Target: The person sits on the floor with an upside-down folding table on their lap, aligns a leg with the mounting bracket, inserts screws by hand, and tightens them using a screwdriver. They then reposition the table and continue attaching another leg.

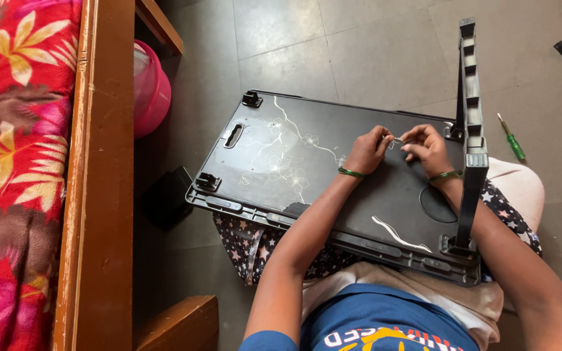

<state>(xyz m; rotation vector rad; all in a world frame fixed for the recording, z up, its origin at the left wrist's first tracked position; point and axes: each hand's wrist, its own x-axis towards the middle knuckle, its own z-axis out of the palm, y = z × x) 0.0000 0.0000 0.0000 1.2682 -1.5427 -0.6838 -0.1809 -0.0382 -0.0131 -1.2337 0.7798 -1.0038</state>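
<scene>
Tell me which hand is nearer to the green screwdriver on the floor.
Right. The right hand rests on the black lap table, closer to the green screwdriver; the left hand is farther away, beside it.

Black lap table [307, 175] upside down on lap; small metal piece [397, 140] between fingers

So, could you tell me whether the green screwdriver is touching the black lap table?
Apart: the head view shows the green screwdriver lying on bare floor beyond the black lap table.
</scene>
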